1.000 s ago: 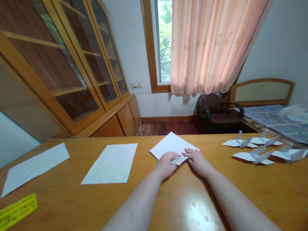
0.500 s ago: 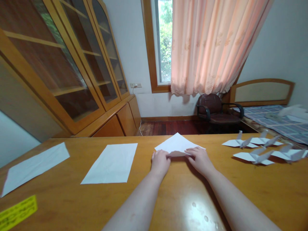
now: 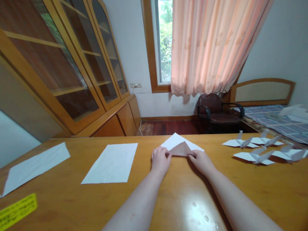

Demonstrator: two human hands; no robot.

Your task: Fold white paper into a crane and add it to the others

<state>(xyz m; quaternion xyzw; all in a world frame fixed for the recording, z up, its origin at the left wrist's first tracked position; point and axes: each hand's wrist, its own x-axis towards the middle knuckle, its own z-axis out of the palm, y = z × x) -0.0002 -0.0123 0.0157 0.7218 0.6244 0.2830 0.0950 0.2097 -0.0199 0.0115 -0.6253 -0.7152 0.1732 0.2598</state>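
We work on a wooden table [image 3: 96,205]. A flat sheet [image 3: 110,164] lies at our eleven o'clock, folded paper birds [image 3: 253,157] at two. At twelve lies the partly folded sheet [image 3: 173,139]. Our left hand [image 3: 160,159] pinches its near fold at seven o'clock; our right hand [image 3: 201,161] pinches it at five. The triangular flap [image 3: 182,149] points to twelve.

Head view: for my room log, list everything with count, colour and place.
Paper: 1, white, folded, desk centre
Sheets: 2, white, desk's left
Cranes: at least 4, white, desk's right
Label: 1, yellow, near-left corner
Desk: 1, brown, foreground
Cabinet: 1, brown, left
Socket: 1, white, far wall
Cord: 1, white, below socket
Window: 1, brown-framed, far wall
Curtain: 1, pink, window
Chair: 1, brown, beyond desk
Bed: 1, blue-covered, right
Bed things: unclear, whitish, right
Arms: 2, bare, foreground
Left grip: 1, bare, paper's left
Right grip: 1, bare, paper's right
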